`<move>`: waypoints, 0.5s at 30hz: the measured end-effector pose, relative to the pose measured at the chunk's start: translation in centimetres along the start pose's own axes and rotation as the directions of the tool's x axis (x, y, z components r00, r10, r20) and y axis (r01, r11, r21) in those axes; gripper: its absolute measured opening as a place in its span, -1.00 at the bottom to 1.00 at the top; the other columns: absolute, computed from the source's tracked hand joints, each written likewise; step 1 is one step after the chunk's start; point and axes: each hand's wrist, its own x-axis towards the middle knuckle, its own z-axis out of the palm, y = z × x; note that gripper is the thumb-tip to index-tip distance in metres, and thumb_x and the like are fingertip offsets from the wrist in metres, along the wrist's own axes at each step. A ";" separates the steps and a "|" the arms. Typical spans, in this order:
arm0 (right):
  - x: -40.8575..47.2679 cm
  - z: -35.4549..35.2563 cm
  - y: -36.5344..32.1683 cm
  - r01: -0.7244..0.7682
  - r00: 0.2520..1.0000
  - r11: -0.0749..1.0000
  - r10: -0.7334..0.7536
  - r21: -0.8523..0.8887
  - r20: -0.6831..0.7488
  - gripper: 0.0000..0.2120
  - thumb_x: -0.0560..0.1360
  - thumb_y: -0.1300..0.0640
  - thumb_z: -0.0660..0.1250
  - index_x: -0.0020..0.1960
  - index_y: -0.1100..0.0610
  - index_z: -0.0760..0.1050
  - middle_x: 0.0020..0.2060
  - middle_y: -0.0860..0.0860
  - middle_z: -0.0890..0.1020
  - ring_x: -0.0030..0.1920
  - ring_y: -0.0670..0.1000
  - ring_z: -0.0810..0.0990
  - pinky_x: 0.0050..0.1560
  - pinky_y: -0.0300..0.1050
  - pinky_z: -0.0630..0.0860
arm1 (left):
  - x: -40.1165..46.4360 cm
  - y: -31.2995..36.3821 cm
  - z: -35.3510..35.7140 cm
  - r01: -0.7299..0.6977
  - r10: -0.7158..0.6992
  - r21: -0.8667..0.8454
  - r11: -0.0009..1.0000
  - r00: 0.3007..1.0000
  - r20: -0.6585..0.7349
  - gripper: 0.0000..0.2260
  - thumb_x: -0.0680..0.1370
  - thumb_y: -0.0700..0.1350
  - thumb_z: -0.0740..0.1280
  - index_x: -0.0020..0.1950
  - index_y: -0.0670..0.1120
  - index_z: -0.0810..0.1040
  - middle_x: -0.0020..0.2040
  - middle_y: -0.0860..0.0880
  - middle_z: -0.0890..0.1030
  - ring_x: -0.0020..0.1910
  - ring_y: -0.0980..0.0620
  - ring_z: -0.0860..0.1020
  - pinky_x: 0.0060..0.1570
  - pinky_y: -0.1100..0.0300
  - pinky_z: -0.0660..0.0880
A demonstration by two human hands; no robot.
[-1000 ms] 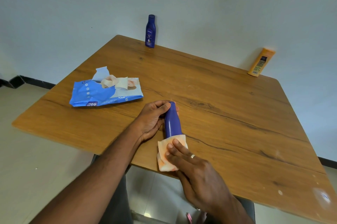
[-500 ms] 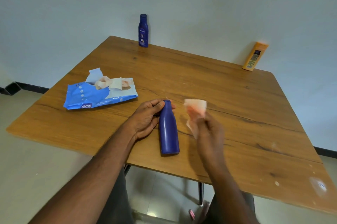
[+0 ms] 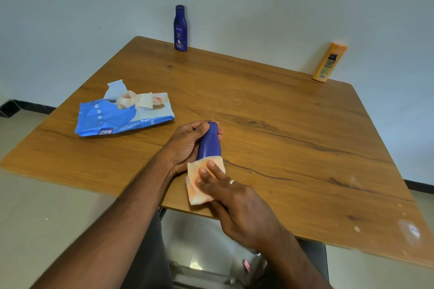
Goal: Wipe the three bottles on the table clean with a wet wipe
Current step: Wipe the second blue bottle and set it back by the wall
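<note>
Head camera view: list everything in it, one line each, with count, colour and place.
Table: one, brown wood, set against the wall.
Lying bottle: one, dark blue, near edge, cap pointing away.
Wet wipe: one, pale orange-white, wrapped over the lying bottle's base.
Standing bottle: one, dark blue, far edge by the wall.
Orange bottle: one, far right edge, leaning on the wall.
Wipes pack: one, blue and white, left side, flap open.
Left hand: gripping the lying bottle's neck.
Right hand: pressing the wet wipe on the bottle, ring on one finger.
</note>
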 end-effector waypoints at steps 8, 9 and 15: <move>-2.3 -0.5 0.2 0.030 0.999 0.983 -0.037 0.181 0.039 -0.65 0.59 0.29 0.28 0.35 0.14 0.56 0.42 -0.04 0.50 0.52 -0.19 0.26 0.44 -0.09 0.41 | -0.3 0.0 -0.2 -0.016 0.016 0.014 1.000 1.000 -0.003 -0.73 0.66 -0.22 0.24 0.31 -0.33 0.51 0.09 -0.28 0.61 -0.02 -0.10 0.60 0.05 -0.02 0.57; -2.4 -0.8 -0.1 -0.031 0.999 0.961 0.019 0.275 0.047 -0.67 0.58 0.30 0.29 0.31 0.15 0.59 0.37 -0.03 0.55 0.49 -0.18 0.34 0.42 -0.11 0.43 | -0.3 0.0 -0.1 -0.018 0.018 0.016 1.000 1.000 -0.006 -0.73 0.66 -0.22 0.25 0.31 -0.33 0.51 0.09 -0.27 0.62 -0.03 -0.10 0.60 0.03 -0.01 0.58; -2.1 -3.4 -1.0 -0.102 0.729 0.140 0.685 0.985 -0.022 -0.76 0.54 0.14 0.28 0.07 0.16 0.69 0.03 0.21 0.72 0.05 0.24 0.69 0.01 0.13 0.63 | -0.6 -0.1 0.1 -0.033 0.034 0.019 0.999 0.997 -0.065 -0.79 0.61 -0.21 0.34 0.21 -0.24 0.57 0.04 -0.20 0.65 0.00 -0.06 0.61 0.00 0.04 0.60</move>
